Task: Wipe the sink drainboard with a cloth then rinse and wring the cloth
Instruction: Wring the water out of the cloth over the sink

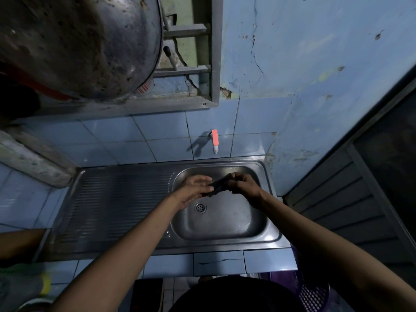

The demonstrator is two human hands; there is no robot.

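While held over the steel sink basin (pixel 225 224), above and just right of the drain (pixel 200 207): dark cloth (pixel 217 185), bunched into a short twisted roll between both hands. Right hand (pixel 244 184) clenched round the cloth's right end, fingers curled tight, knuckles up. Left hand (pixel 195 192) palm up, fingers mostly straight and relaxed, lying against the cloth's left end; not wrapped round it as far as can be told. Both forearms bare, reaching in from the lower edge.

To the left of the basin, in one piece with it: ribbed drainboard (pixel 117 203). On the blue tiled wall (pixel 157 136) behind the basin: small tap (pixel 215 140) with a salmon-pink handle, spout pointing down, apart from the hands. Upper left, close to the camera: large blackened metal pan bottom (pixel 78 46), partly covering a grey window frame (pixel 216 52). At right: dark louvred door (pixel 351 199). Lower right, below the counter: purple perforated basket (pixel 313 296).

No brand, label or readable writing on cloth, tap or sink; red stripes on a small item (pixel 144 87) beneath the pan, too small to read.
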